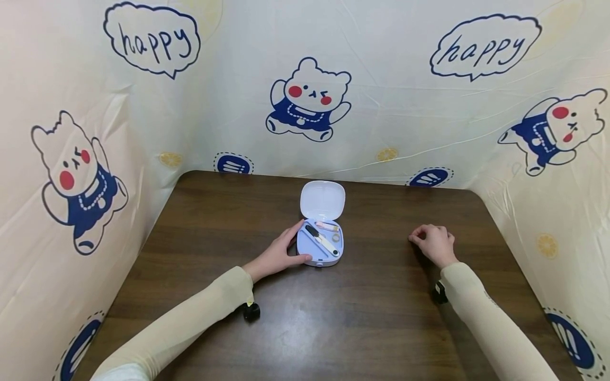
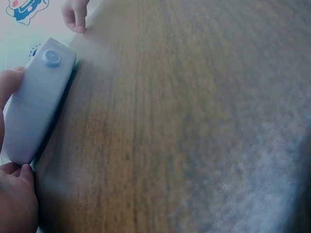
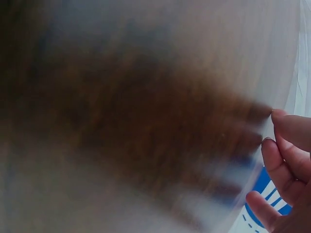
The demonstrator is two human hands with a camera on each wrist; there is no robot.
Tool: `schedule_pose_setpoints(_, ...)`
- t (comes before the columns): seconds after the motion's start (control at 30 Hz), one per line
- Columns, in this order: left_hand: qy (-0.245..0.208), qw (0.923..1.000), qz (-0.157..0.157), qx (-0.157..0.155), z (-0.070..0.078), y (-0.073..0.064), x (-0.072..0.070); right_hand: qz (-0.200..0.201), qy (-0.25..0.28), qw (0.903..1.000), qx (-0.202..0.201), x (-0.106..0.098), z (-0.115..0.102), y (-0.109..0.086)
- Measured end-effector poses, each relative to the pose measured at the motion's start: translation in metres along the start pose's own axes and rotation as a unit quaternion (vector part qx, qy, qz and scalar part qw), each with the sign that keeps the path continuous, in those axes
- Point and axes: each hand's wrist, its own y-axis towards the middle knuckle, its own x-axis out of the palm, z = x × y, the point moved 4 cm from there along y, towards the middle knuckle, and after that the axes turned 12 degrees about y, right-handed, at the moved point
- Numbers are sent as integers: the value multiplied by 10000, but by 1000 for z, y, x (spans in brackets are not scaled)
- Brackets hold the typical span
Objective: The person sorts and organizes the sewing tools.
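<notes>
A light-blue box [image 1: 301,246] stands on the table with its translucent white lid [image 1: 322,200] raised behind it. In its tray lie a white tool with a black end [image 1: 323,242], a small pink item [image 1: 327,226] and a small round item [image 1: 335,237]. My left hand [image 1: 276,254] grips the box's left side, thumb near the front and fingers farther back. Well to the right, my right hand [image 1: 434,243] is low over the table, fingers bent and thumb close to the index finger. In the right wrist view its fingertips [image 3: 273,150] show no object clearly between them.
The brown wooden table [image 1: 295,317] has rounded far corners. A pale printed cloth [image 1: 381,121] hangs behind it and along both sides. Each wrist carries a small black camera, one by the left cuff [image 1: 251,311] and one by the right [image 1: 439,292].
</notes>
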Motion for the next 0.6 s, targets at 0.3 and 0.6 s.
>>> schedule_pose_setpoints(0.3,0,10000,-8,39,-1,0,0,-5,45,9998,-200,2,-1,-2)
schedule_pose_setpoints(0.6,-4,10000,14,77,0,0,0,26,341,9992,-202,1,-3,-3)
